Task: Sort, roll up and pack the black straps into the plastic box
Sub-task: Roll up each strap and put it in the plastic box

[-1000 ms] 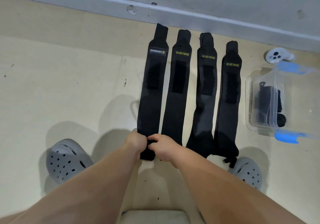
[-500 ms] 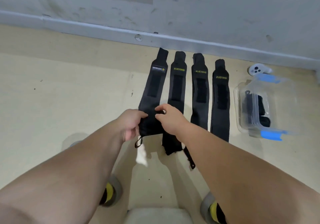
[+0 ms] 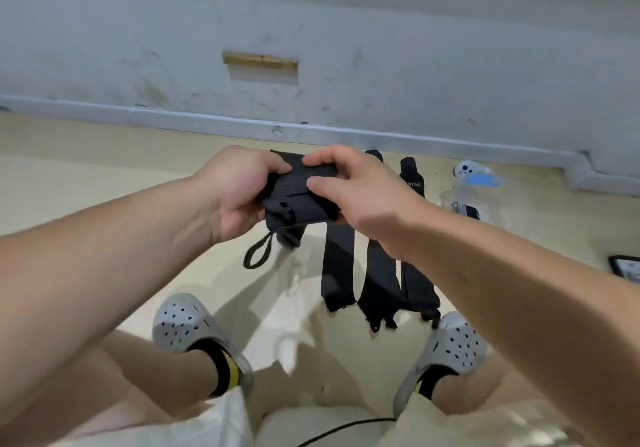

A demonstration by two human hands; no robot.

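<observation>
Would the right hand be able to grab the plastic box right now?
Probably not yet: the right hand and left hand both grip the black strap. Nothing blocks the plastic box otherwise.

The bundled strap (image 3: 301, 193) at 12 o'clock is plain black, as are the floor straps (image 3: 337, 266) at 1 o'clock, one bearing yellow lettering (image 3: 414, 185). The plastic box (image 3: 491, 204) at 2 o'clock is clear with a blue latch (image 3: 479, 180). Grey clogs (image 3: 183, 322) are dotted with holes, black socks (image 3: 227, 367) carry a yellow band, and the floor (image 3: 86, 176) is beige.

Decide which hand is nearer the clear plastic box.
Right. The right hand grips the strap at the end toward the plastic box; the left hand grips the other end, farther from it.
</observation>
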